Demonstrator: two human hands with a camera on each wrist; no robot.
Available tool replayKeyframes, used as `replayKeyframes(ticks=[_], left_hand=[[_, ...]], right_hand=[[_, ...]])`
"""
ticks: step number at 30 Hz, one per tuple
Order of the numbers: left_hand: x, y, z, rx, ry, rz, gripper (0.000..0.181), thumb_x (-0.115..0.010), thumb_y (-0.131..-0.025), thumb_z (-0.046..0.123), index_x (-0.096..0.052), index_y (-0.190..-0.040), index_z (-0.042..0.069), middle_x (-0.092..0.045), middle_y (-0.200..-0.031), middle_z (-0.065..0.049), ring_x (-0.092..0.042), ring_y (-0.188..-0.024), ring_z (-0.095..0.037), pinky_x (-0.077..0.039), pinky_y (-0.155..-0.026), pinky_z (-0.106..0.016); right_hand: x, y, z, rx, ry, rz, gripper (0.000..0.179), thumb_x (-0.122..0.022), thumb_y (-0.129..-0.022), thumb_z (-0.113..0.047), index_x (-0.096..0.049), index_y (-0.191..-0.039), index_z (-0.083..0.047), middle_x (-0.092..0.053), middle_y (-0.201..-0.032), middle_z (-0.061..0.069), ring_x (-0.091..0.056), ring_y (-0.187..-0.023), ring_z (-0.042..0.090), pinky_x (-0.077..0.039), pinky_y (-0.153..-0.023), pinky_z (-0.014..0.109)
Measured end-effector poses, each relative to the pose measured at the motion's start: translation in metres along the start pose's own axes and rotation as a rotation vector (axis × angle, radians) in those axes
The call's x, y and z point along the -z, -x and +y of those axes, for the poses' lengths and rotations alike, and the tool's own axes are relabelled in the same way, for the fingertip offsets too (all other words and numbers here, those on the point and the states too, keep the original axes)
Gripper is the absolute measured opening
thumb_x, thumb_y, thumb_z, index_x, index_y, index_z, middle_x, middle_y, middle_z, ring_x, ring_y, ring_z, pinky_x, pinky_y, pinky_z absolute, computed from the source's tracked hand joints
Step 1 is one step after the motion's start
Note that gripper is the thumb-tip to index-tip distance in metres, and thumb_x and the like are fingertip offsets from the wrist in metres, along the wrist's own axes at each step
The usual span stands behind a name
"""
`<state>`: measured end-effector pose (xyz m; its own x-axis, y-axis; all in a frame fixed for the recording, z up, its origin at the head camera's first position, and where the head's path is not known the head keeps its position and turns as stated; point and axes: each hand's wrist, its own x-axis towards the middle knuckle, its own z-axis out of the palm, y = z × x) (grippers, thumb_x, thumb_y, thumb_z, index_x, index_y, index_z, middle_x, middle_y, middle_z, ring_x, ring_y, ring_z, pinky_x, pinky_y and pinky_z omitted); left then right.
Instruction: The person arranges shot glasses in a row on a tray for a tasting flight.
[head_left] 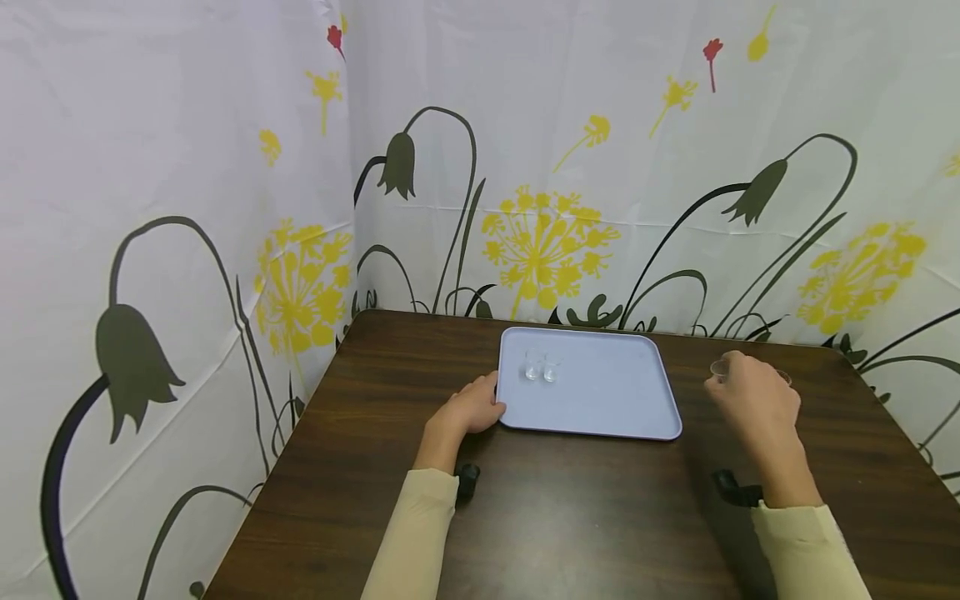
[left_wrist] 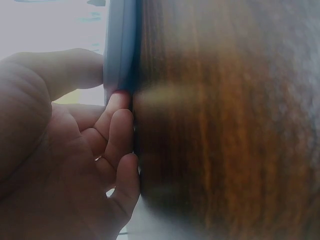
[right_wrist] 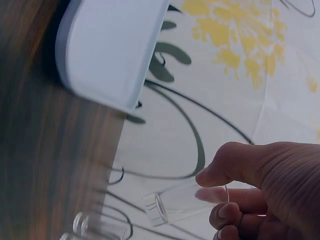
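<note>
My left hand (head_left: 472,407) is at the near left corner of a pale blue tray (head_left: 600,400). In the left wrist view, its thumb and fingers pinch the tray's edge (left_wrist: 120,50). Two small clear shot glasses (head_left: 532,368) stand side by side on the tray's left part. Off to the tray's right, my right hand (head_left: 757,400) is held over the table. The right wrist view shows it pinching a clear shot glass (right_wrist: 182,202) near its rim, between thumb and fingers. That glass looks empty. More clear glasses (right_wrist: 100,225) stand on the table close by, partly cut off by the frame.
The dark wooden table (head_left: 585,508) reaches back to a white curtain (head_left: 540,83) printed with flowers, which also hangs along the left side. Black wrist mounts (head_left: 738,492) are on both wrists.
</note>
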<state>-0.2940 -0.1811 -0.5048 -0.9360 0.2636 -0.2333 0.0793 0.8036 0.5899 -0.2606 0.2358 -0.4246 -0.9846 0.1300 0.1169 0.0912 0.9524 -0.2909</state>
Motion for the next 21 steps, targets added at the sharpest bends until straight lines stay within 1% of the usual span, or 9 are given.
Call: replayKeyframes(ticks=[2,4,9,11,13,16,18,20,21], left_hand=[[0.004,0.005,0.005,0.001,0.003,0.0,0.067,-0.059,-0.104,0.022,-0.037,-0.165,0.004,-0.057,-0.146,-0.019,-0.048,-0.147,-0.036,-0.025,-0.128,-0.066],[0.005,0.007,0.007,-0.002,-0.001,0.001,0.067,-0.059,-0.104,0.021,-0.036,-0.165,0.003,-0.057,-0.147,-0.019,-0.049,-0.147,-0.037,-0.026,-0.127,-0.067],[-0.001,-0.004,-0.004,-0.007,0.013,0.004,0.071,-0.059,-0.102,0.023,-0.035,-0.165,0.002,-0.053,-0.155,-0.022,-0.046,-0.15,-0.041,-0.026,-0.125,-0.07],[-0.005,-0.01,-0.009,-0.003,0.011,0.004,0.073,-0.06,-0.102,0.024,-0.034,-0.167,0.003,-0.051,-0.158,-0.022,-0.044,-0.153,-0.041,-0.025,-0.126,-0.071],[-0.01,-0.02,-0.017,0.005,0.013,0.001,0.074,-0.061,-0.102,0.025,-0.033,-0.167,0.004,-0.052,-0.156,-0.02,-0.044,-0.152,-0.04,-0.023,-0.127,-0.07],[-0.015,-0.028,-0.024,0.01,0.012,-0.004,0.075,-0.061,-0.102,0.027,-0.032,-0.168,0.007,-0.058,-0.143,-0.018,-0.048,-0.144,-0.036,-0.022,-0.127,-0.07],[-0.015,-0.029,-0.026,0.002,0.002,-0.005,0.076,-0.061,-0.102,0.029,-0.032,-0.168,0.007,-0.059,-0.133,-0.016,-0.051,-0.137,-0.034,-0.023,-0.126,-0.07],[-0.011,-0.023,-0.019,0.004,0.007,-0.008,0.075,-0.061,-0.103,0.029,-0.031,-0.168,0.007,-0.059,-0.133,-0.016,-0.05,-0.135,-0.033,-0.024,-0.127,-0.069],[-0.011,-0.022,-0.018,0.001,0.001,-0.007,0.076,-0.061,-0.102,0.029,-0.031,-0.168,0.006,-0.058,-0.134,-0.015,-0.05,-0.135,-0.033,-0.024,-0.126,-0.07]], right_hand=[[-0.004,-0.001,-0.006,0.025,-0.001,0.018,0.037,-0.057,-0.095,-0.019,-0.074,-0.124,-0.004,-0.075,-0.124,0.025,-0.07,-0.099,0.05,-0.047,-0.06,0.058],[-0.007,-0.002,-0.012,0.046,0.0,0.034,0.036,-0.057,-0.094,-0.017,-0.074,-0.122,-0.003,-0.076,-0.12,0.025,-0.071,-0.097,0.048,-0.048,-0.058,0.058],[-0.021,-0.002,-0.032,0.096,0.023,0.056,0.035,-0.061,-0.093,-0.015,-0.071,-0.123,0.001,-0.075,-0.113,0.026,-0.071,-0.092,0.044,-0.051,-0.058,0.057],[-0.028,-0.001,-0.042,0.12,0.033,0.056,0.036,-0.064,-0.094,-0.015,-0.07,-0.126,0.002,-0.075,-0.114,0.026,-0.071,-0.096,0.044,-0.053,-0.063,0.058],[-0.034,-0.001,-0.05,0.144,0.045,0.054,0.037,-0.067,-0.095,-0.016,-0.069,-0.127,0.003,-0.074,-0.115,0.025,-0.07,-0.1,0.045,-0.055,-0.069,0.06],[-0.041,0.0,-0.061,0.169,0.056,0.05,0.041,-0.069,-0.096,-0.017,-0.068,-0.132,0.004,-0.074,-0.121,0.026,-0.068,-0.109,0.046,-0.057,-0.078,0.063],[-0.045,0.0,-0.067,0.182,0.064,0.053,0.043,-0.069,-0.097,-0.018,-0.068,-0.134,0.004,-0.074,-0.123,0.026,-0.068,-0.111,0.047,-0.058,-0.08,0.063],[-0.049,-0.001,-0.073,0.193,0.066,0.064,0.044,-0.07,-0.097,-0.02,-0.068,-0.136,0.002,-0.074,-0.124,0.025,-0.069,-0.112,0.047,-0.058,-0.079,0.063],[-0.05,-0.001,-0.075,0.197,0.065,0.07,0.044,-0.07,-0.097,-0.021,-0.069,-0.135,0.001,-0.075,-0.123,0.025,-0.07,-0.109,0.046,-0.059,-0.076,0.063]])
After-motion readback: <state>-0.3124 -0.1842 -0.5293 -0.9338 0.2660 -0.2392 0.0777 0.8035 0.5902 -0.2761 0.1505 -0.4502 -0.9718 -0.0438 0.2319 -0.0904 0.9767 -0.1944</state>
